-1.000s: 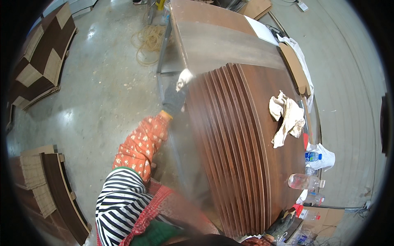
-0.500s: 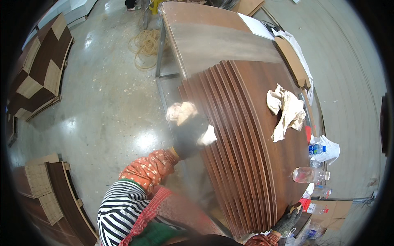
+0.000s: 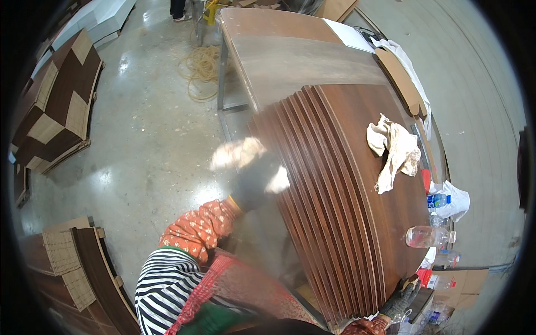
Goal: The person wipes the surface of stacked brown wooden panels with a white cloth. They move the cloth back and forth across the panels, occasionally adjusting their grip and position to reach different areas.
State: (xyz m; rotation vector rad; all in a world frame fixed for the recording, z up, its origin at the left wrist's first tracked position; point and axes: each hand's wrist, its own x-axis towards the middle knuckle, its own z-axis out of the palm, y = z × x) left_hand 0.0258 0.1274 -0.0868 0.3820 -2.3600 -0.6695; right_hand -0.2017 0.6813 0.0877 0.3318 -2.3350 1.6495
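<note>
My left hand (image 3: 255, 181), in a dark glove and smeared by motion, is closed around a bunched white rag (image 3: 240, 153). Part of the rag sticks out on the side facing the stack. The hand is beside the left edges of a stack of brown wooden panels (image 3: 357, 223); whether the rag touches them is unclear. At the near right corner of the stack lies my right hand (image 3: 397, 301) in a grey glove, its fingers stretched out. Something tan shows by its fingertips, too small to name. A crumpled cream cloth (image 3: 394, 149) rests on the top panel.
The panels lie on a metal-legged table (image 3: 301, 58). Plastic bottles (image 3: 427, 237) and a cardboard strip (image 3: 399, 81) line its right side. Coiled hose (image 3: 200, 70) lies on the floor beyond. Stacks of brown boards (image 3: 64, 100) stand at the left. A person's feet (image 3: 181, 18) show far off.
The view has shifted slightly, moving the scene a little to the right. My left hand and the rag have moved slightly left relative to the panels. My right hand stays at the corner.
</note>
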